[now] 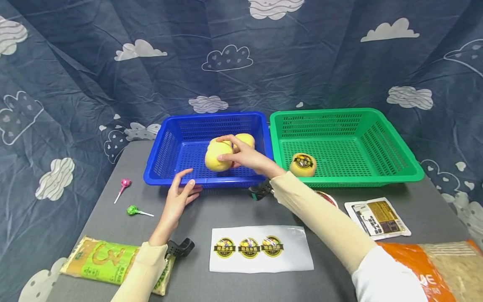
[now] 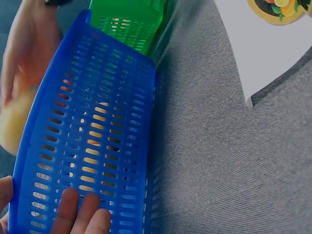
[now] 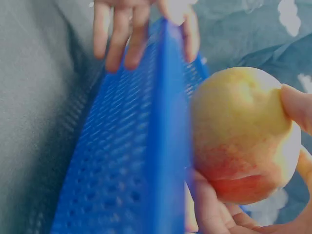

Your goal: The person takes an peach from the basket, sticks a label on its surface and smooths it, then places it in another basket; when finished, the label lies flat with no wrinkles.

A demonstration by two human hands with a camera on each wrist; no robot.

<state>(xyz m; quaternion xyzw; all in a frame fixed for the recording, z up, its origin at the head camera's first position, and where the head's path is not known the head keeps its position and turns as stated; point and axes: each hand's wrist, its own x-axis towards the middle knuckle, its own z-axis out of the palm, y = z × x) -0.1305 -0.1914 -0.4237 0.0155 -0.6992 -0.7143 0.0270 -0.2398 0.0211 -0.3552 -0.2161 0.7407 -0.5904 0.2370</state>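
My right hand (image 1: 247, 156) grips a yellow peach (image 1: 216, 159) above the front part of the blue plastic basket (image 1: 222, 181). A red blush shows on this peach (image 3: 239, 141) in the right wrist view, with the thumb on one side and fingers underneath. Another peach (image 1: 247, 139) is behind my right hand, in the blue basket. My left hand (image 1: 179, 195) holds the basket's front wall near its left corner, thumb at the rim and several fingers against the outside. At the near left of the green basket (image 1: 351, 180) sits a peach with a black-and-gold sticker (image 1: 303, 163).
A white sticker sheet (image 1: 264, 264) with three round labels lies in front of the baskets. Two lollipops (image 1: 125, 183) and a green-yellow packet (image 1: 109, 261) are at left. A white-and-brown pouch (image 1: 377, 218) and an orange bag (image 1: 434, 268) lie at right. My right forearm partly covers a round item (image 1: 328, 198).
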